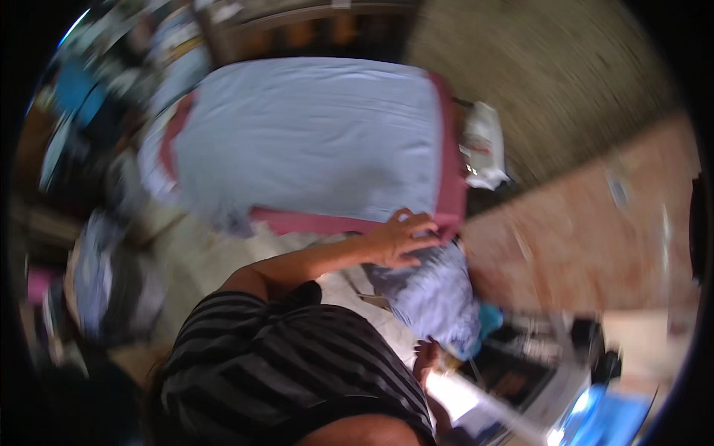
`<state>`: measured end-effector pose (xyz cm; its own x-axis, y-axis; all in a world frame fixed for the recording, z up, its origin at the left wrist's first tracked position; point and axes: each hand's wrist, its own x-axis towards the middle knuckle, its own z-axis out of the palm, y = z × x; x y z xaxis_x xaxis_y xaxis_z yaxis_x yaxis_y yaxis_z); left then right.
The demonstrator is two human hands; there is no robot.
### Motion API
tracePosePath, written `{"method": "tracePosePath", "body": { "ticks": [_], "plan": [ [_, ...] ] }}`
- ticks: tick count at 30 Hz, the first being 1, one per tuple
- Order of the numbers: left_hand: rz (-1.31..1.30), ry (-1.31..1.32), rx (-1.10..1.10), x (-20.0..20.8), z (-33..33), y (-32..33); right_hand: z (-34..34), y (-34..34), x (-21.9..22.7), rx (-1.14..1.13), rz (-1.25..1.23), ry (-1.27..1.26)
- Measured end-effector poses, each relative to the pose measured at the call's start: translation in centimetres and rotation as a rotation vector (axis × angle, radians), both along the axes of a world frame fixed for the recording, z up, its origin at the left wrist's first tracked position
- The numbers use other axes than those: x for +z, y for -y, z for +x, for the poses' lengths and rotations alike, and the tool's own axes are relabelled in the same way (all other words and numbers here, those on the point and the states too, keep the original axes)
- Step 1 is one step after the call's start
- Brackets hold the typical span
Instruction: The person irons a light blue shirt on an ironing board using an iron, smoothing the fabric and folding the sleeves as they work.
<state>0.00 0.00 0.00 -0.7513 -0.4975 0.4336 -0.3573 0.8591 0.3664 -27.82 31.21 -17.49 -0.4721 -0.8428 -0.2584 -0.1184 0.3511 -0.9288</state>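
Observation:
A light blue cloth lies spread over a padded surface with a maroon cover, slightly wrinkled. My left hand reaches across to the near right corner of that surface, its fingers apart and bent, with nothing seen in them. Below it hangs or lies a bunched pale blue-and-white cloth; whether the hand touches it I cannot tell. My right hand is lower down, beside the bottom of the bunched cloth. Motion blurs it, but its fingers look apart and I make out nothing held.
A white plastic bag stands at the right end of the padded surface. Reddish-brown marbled tabletop extends rightward. Heaped clothes lie at the left. A blue object sits at the lower right, and a wooden frame stands behind.

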Motion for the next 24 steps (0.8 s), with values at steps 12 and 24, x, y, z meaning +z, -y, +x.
{"method": "tracePosePath", "body": {
  "ticks": [12, 24],
  "plan": [
    [-0.234, -0.671, 1.599, 0.0, 46.2, 0.4, 20.2, 31.0, 21.0, 0.503, -0.647, -0.203],
    [0.405, -0.636, 2.038, -15.6, 73.7, 11.8, 36.4, 47.3, 19.3, 0.834, -0.488, -0.316]
  ]
}}
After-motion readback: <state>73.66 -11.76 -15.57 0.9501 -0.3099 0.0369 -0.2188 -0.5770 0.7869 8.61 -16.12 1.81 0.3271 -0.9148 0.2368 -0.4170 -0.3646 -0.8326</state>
